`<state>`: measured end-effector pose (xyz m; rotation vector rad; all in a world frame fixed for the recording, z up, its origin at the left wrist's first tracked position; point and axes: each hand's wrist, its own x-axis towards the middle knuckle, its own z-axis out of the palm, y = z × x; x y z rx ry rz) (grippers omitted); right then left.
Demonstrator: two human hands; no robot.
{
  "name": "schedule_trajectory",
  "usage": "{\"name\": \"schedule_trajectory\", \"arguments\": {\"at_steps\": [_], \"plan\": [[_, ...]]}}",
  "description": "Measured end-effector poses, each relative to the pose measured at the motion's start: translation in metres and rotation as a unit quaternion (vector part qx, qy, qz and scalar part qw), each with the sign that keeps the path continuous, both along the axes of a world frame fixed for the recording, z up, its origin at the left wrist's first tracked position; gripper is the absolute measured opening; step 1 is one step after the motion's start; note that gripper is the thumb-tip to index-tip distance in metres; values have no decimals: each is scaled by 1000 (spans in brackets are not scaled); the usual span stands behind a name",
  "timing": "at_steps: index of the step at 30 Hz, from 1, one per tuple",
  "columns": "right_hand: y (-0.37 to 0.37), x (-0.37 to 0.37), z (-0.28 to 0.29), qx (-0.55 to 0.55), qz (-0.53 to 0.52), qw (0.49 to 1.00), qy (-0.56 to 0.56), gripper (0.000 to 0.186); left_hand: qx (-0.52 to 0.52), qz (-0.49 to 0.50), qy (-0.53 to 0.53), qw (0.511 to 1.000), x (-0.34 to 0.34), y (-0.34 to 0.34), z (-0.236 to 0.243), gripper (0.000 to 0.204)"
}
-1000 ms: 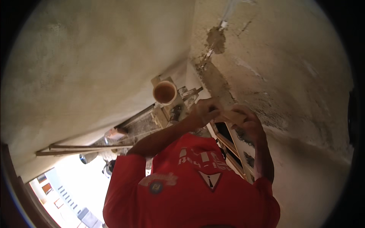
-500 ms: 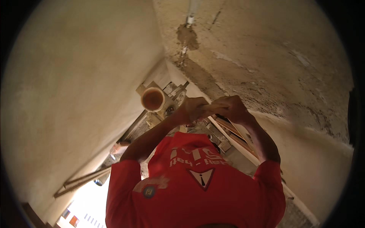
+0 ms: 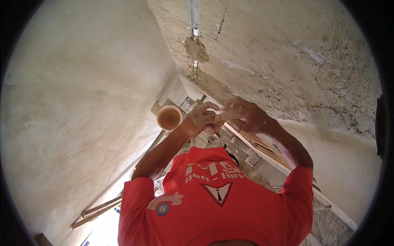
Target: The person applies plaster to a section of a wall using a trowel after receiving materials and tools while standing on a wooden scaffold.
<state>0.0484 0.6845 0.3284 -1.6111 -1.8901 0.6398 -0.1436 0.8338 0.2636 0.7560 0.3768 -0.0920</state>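
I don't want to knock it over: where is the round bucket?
In the head view, the round bucket appears left of centre, between the left hand and the left-side wall.

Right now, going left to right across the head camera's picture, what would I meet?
Two brown wooden bars, a round pale bucket with a reddish-brown inside, the person's bare left hand, their bare right hand, a dark object of unclear kind at the right rim.

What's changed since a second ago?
The left hand and right hand shifted left in the picture as the view swung. Left fingers have spread from a closed grip; whether they let go of the pale flat piece is unclear. The right hand stays on it; the round bucket appears unmoved.
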Motion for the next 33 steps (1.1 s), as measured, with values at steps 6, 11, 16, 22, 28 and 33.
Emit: {"name": "schedule_trajectory", "arguments": {"at_steps": [6,11,16,22,28,33], "plan": [[3,5,4,-153,-161,867,446,73,148,72,-57,985,15,5,16,25],[16,-5,21,-210,-201,885,364,37,393,51,-121,910,19,13,27,23],[34,-3,19,-166,-135,966,146,29,595,56,-218,772,21,30,20,16],[70,17,34,-42,15,999,16,29,370,-34,-138,918,29,64,25,17],[109,17,68,7,96,994,-56,30,184,-112,-133,967,28,100,38,22],[130,17,72,11,158,982,-99,32,245,-163,-129,947,24,119,46,23]]}}
